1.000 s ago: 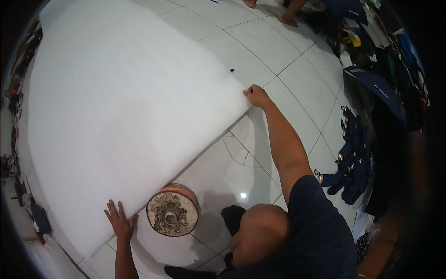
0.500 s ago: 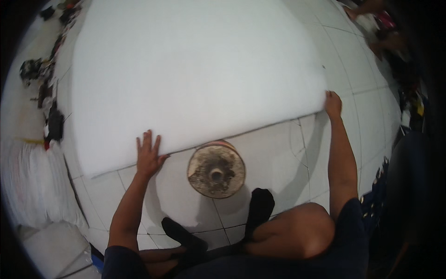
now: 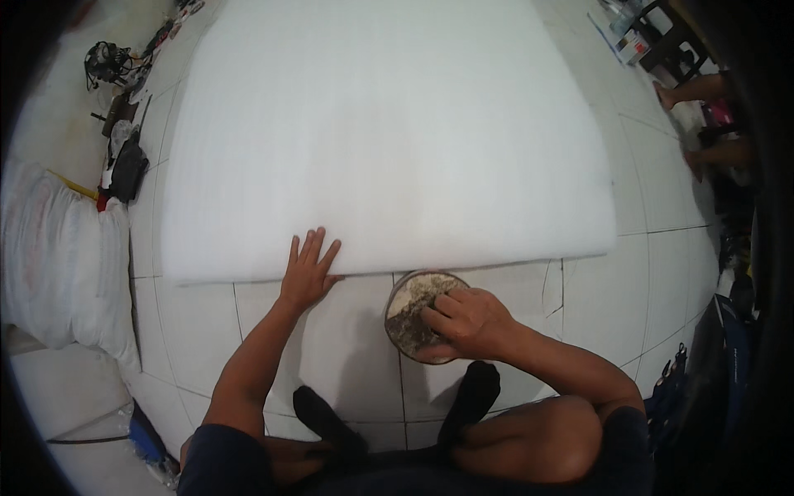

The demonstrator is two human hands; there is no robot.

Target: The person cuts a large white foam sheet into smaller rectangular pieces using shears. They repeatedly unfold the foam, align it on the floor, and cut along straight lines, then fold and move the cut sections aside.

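Observation:
A wide sheet of thick white padding (image 3: 389, 149) lies flat on the floor, its near edge running straight across in front of me. My left hand (image 3: 308, 273) presses on that edge, left of centre, with the fingers spread. Against the edge stands a round, drum-like thing (image 3: 405, 302) with a stained, pale-and-dark top. My right hand (image 3: 470, 325) reaches over it, fingers curled down at its middle, where a short stub was visible before. The hand hides the stub now.
White floor tiles (image 3: 347, 347) surround the sheet. Stuffed white sacks (image 3: 62, 256) stand at the left, with a dark bag (image 3: 128, 169) and a small fan (image 3: 107, 64) farther along. Another person's feet (image 3: 668, 95) are at the far right. My socked feet (image 3: 473, 388) flank the drum-like thing's near side.
My right hand has left the sheet's right corner and come in onto the drum-like thing. The sheet's near edge now appears more level. My left hand stays on the edge.

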